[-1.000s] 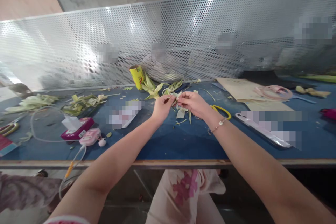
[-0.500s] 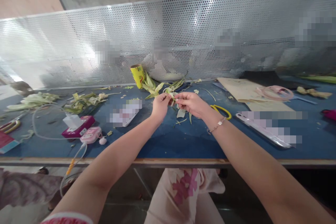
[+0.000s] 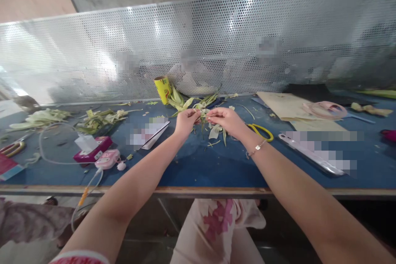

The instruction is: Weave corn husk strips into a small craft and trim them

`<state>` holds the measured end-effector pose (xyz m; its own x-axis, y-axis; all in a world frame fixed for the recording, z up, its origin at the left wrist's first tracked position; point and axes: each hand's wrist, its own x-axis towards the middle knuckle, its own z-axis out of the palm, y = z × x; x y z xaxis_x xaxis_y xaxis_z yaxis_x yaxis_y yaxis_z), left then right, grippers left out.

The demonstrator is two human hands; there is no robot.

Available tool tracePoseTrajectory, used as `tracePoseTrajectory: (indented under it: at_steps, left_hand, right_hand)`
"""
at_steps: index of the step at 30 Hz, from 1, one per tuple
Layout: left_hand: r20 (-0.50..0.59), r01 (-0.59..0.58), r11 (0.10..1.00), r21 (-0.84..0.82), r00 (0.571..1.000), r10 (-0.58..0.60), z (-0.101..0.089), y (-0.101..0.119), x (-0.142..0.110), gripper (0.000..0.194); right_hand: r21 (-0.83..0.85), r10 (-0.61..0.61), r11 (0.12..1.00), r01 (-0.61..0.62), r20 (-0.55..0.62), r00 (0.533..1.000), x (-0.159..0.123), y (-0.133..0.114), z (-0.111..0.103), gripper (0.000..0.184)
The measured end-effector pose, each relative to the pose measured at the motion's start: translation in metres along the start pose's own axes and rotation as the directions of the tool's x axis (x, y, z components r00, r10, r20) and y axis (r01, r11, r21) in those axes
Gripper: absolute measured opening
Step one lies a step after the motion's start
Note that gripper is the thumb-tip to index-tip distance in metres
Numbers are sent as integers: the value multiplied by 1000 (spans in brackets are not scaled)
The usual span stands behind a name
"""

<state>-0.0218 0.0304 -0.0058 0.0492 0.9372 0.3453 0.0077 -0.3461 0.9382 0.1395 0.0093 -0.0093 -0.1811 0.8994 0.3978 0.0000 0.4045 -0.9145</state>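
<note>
My left hand (image 3: 186, 123) and my right hand (image 3: 227, 120) meet over the blue table, fingertips pinched and a small gap between them. Both pinch a pale green corn husk strip (image 3: 203, 109); exactly where it runs between the fingers is hard to see. Husk scraps (image 3: 214, 132) lie just below the right hand. Behind the hands are more leafy husks (image 3: 177, 100) and a yellow printed tube (image 3: 162, 90), leaning. Beside my right wrist are yellow-handled scissors (image 3: 262, 131), partly hidden by it.
A perforated metal screen (image 3: 210, 29) runs along the back. Left lie a phone-like flat item (image 3: 151, 133), a magenta box (image 3: 93, 152), a pink case (image 3: 107, 159) with cable, and husk piles (image 3: 99, 121). Right are a phone (image 3: 312, 154), brown paper (image 3: 281, 105) and a pink tape roll (image 3: 324, 110).
My hands have drawn slightly apart, the left one moving a little left. The flat item on the left now shows a lifted upper layer with a dark edge.
</note>
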Motion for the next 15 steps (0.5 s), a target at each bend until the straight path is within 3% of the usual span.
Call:
tracePoseTrajectory:
  at_steps: [4, 9, 15]
  left_hand:
    - [6, -11, 1000, 9, 1000, 11, 2, 3, -3, 18]
    - [-73, -28, 999, 33, 997, 30, 2, 1, -1, 26]
    - [9, -143, 983, 114, 990, 143, 4, 6, -6, 9]
  right_hand:
    - [-165, -122, 979, 123, 17, 992, -2, -2, 1, 7]
    - [-427, -324, 852, 302, 22, 946, -1, 0, 2, 6]
    - [-504, -435, 782, 367, -19, 900, -1, -2, 3, 2]
